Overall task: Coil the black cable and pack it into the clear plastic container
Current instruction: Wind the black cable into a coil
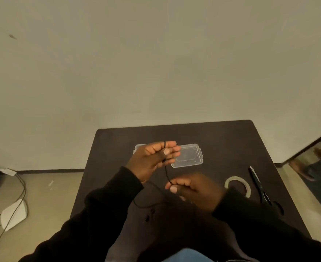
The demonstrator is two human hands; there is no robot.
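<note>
Stretching black cable (166, 173) between both hands (152, 159) above table (222, 140) centre.

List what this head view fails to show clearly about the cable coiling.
- Clear plastic container: left part hidden behind the left hand.
- Right hand: motion-blurred, so its grip on the black cable is unclear.
- Cable's lower run: lost against dark sleeves.
- Scissors: handles too dark to make out.

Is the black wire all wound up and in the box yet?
Not yet. The left hand has the cable looped over its fingers, and the right hand pinches it lower down. Loose cable lies on the table. Nothing seems to be in the container yet, and packing remains.
</note>
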